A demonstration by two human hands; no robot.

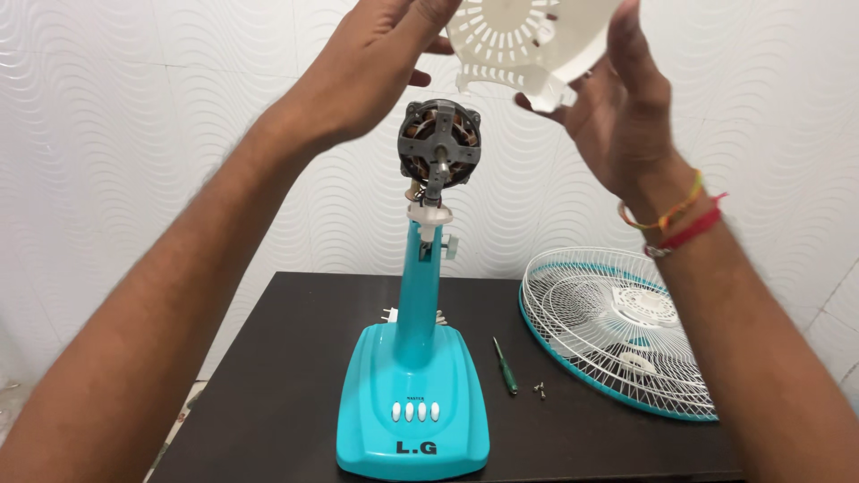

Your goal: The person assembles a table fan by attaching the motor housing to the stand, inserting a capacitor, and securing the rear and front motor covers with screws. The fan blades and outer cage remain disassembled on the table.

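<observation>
Both my hands are raised near the top of the view, holding a white slotted plastic motor cover [514, 40]. My left hand [376, 67] grips its left edge. My right hand [617, 107], with red and yellow threads at the wrist, holds its right side. Just below the cover is the bare fan motor [438, 143] with its shaft facing me. The motor sits on a turquoise stand [420, 286] that rises from a turquoise base [413, 416] with several white buttons.
The fan stands on a dark table [286, 376] against a white wavy-patterned wall. A green-handled screwdriver [506, 367] and small loose screws [540, 389] lie right of the base. A white wire fan guard with turquoise rim [617, 331] leans at the table's right.
</observation>
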